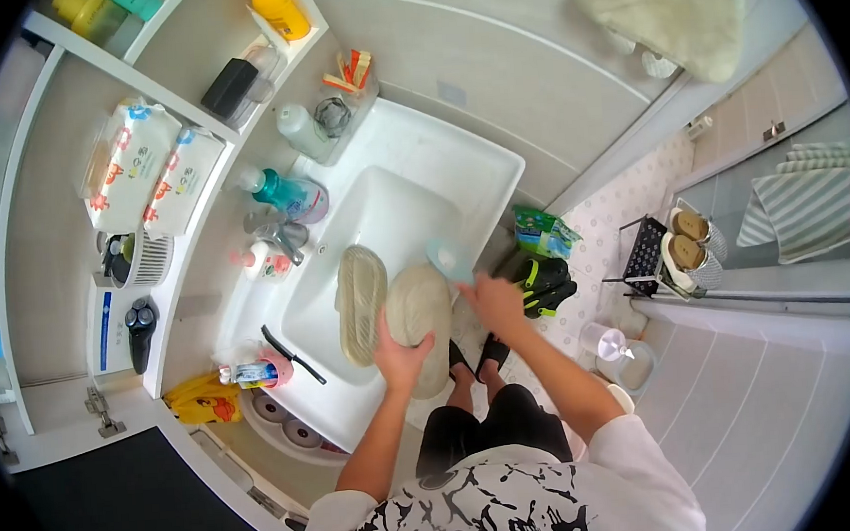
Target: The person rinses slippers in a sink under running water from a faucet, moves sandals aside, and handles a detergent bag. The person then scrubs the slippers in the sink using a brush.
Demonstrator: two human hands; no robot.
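Observation:
My left hand (403, 352) is closed around the side of a long beige slipper (420, 310), held over the near edge of the white sink (381, 185). A second beige slipper (361, 308) leans in the basin just left of it. My right hand (496, 308) is closed, right of the held slipper. From its fingers a small pale blue brush (446, 258) reaches toward the slipper's far end; the bristles cannot be made out, nor whether it touches the slipper.
Behind the basin stand a faucet (287, 237), a teal pump bottle (289, 194) and a soap bottle (267, 261). A black-handled tool (292, 354) lies on the sink's left rim. Open shelves (177, 271) line the left; green-black shoes (545, 285) are on the floor at right.

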